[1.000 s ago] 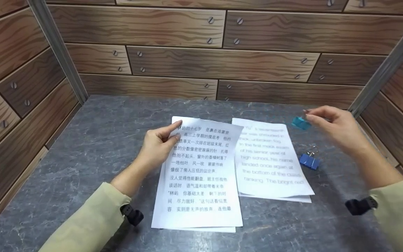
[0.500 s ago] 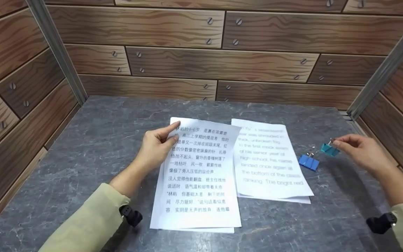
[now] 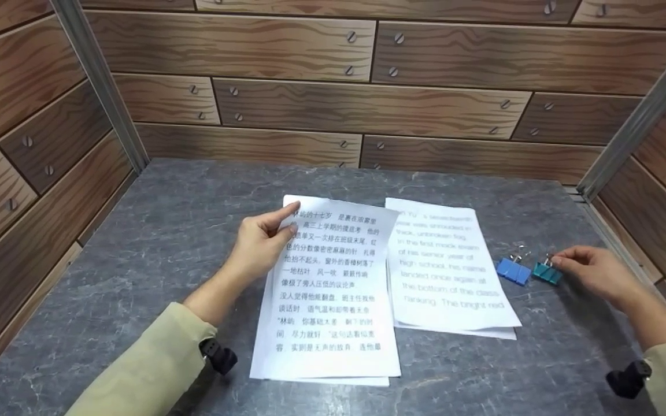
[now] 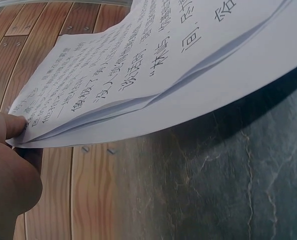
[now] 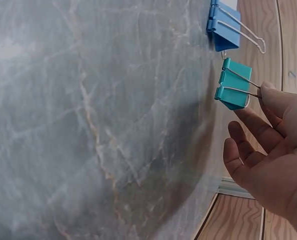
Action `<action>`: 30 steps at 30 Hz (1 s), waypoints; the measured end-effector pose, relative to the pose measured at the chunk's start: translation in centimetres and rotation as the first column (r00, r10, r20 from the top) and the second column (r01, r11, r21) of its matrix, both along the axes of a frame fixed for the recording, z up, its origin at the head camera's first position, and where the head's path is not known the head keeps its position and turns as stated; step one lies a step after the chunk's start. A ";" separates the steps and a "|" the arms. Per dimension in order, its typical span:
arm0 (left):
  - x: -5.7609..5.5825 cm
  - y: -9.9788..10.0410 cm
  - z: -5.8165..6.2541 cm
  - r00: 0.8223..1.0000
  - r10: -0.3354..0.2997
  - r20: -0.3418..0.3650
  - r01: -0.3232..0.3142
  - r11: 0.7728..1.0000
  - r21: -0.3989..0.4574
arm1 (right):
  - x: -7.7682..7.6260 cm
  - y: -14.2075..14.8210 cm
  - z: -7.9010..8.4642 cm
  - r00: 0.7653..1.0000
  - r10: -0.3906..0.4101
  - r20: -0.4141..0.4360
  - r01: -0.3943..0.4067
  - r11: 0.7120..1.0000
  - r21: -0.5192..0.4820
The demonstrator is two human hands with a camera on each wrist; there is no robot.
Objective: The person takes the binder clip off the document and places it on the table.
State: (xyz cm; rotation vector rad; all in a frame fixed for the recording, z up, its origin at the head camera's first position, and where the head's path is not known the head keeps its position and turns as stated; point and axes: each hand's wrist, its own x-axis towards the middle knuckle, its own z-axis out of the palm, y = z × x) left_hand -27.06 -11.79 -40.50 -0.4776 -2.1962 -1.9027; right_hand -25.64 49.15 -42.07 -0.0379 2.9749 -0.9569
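Note:
My left hand pinches the upper left edge of a few stacked paper sheets with Chinese print, thumb on top. In the left wrist view the sheets bow, and their layers part along the near edge. At the right, my right hand pinches a wire handle of a teal binder clip between thumb and finger, the other fingers loosely bent. The teal binder clip is low at the tabletop, close beside a blue binder clip with its wire handles up.
A second stack of sheets with English print lies between the Chinese sheets and the clips, its lower sheet peeking out at the bottom. The grey marbled table is bounded by wood-patterned walls at the back and sides.
My right hand has carried the teal binder clip rightward and down, from above the English sheets' upper right to beside the blue clip. The left hand keeps its grip on the paper.

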 end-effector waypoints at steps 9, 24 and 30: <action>-0.3 0.0 -0.3 1.000 0.014 0.007 -0.014 1.000 -0.017 | 0.3 -0.1 -1.3 0.997 -0.028 -0.066 0.031 0.998 0.053; -2.0 -1.1 -1.7 0.992 0.106 0.069 -0.100 0.991 -0.084 | 0.2 -0.7 -1.8 0.989 -0.031 -0.145 0.040 0.997 0.063; -2.9 -1.4 -2.3 0.985 0.135 0.103 -0.122 0.985 -0.124 | 0.3 -1.5 -0.8 0.972 -0.059 -0.227 0.068 0.997 0.031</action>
